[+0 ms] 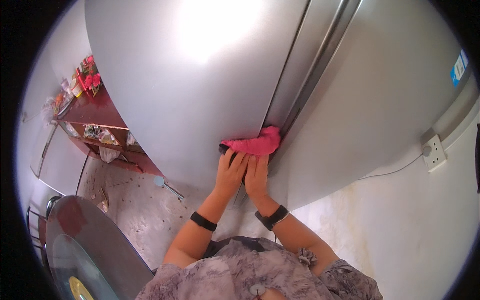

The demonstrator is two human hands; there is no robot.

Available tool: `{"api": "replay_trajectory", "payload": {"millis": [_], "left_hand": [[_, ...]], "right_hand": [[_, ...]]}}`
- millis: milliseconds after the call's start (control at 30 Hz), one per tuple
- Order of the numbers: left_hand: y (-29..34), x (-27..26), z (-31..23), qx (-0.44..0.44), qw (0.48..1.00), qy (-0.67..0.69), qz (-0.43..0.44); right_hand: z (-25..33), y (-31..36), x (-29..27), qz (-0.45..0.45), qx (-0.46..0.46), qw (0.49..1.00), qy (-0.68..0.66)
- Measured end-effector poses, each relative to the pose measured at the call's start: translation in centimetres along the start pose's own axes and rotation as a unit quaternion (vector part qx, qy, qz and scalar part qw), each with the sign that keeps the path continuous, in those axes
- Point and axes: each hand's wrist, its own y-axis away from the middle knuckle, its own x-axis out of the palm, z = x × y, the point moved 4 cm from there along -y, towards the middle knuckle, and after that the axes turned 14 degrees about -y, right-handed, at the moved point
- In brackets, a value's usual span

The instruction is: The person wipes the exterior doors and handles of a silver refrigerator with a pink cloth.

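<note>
A tall silver-grey refrigerator (200,95) stands before me, a vertical seam and a recessed strip (320,55) running along its door edge. Against that edge a bunched pink cloth (255,145) is pressed, with a dark patch at its left end that I cannot make out. My left hand (231,171) grips the cloth's near side, fingers bent over it. Close beside it, my right hand (256,174) also holds the cloth, its fingertips partly hidden under the folds. Both wrists wear black bands.
At the left stands a reddish-brown cabinet (97,111) with flowers and small items on top. A dark oval table (107,235) is at the lower left. A light-blue long-handled tool (165,185) lies on the floor. At the right, a wall socket (435,152) has a plugged-in cord.
</note>
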Motion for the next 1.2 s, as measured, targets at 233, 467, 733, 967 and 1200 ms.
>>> {"api": "replay_trajectory", "payload": {"millis": [233,467,733,967,1200], "left_hand": [[5.4,2.5,-0.5,0.011,0.997,0.047,0.068],[10.4,4.9,-2.3,-0.051,0.956,0.157,0.244],[18.6,7.6,0.6,-0.105,0.898,0.189,0.384],[7.9,4.7,-2.7,-0.18,0.913,0.247,0.269],[-0.4,-1.1,-2.2,-0.223,0.931,0.242,0.158]], "right_hand": [[-6.1,4.1,-1.4,-0.098,0.156,0.983,-0.001],[-13.6,9.7,-2.4,-0.137,0.402,0.805,-0.415],[-16.9,12.5,-1.6,-0.042,0.409,0.796,-0.444],[-22.1,9.3,-7.3,-0.094,0.321,0.914,-0.229],[-9.8,3.7,-4.0,-0.051,0.219,0.933,-0.281]]}}
